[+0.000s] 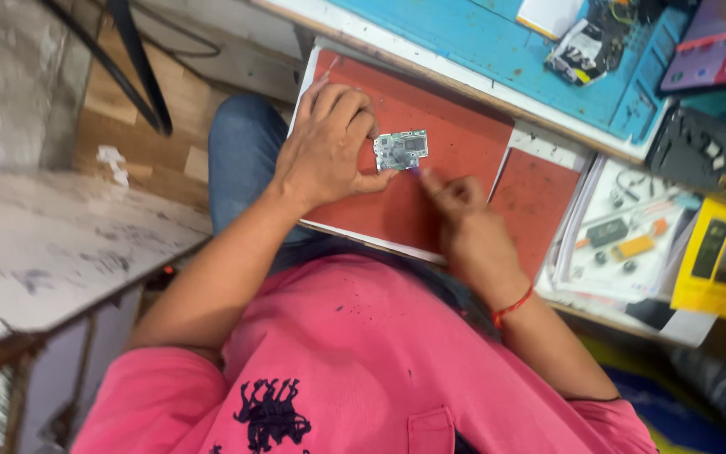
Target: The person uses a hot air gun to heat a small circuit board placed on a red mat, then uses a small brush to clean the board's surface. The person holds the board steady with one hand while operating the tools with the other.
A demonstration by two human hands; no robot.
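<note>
A small green circuit board (402,150) lies on a red mat (447,126) over my lap. My left hand (325,143) pinches the board's left edge between thumb and fingers. My right hand (464,223), with a red thread (512,307) around the wrist, is closed on a thin tool (418,171). Its purplish tip touches the lower right edge of the board. The hand is blurred, so the rest of the tool is hard to make out.
A blue work mat (497,50) lies on the bench beyond, with a dismantled phone part (586,46) and a phone (716,46) on it. To the right are a yellow box (716,261) and papers with small parts (623,235). A worn white surface (52,244) stands at the left.
</note>
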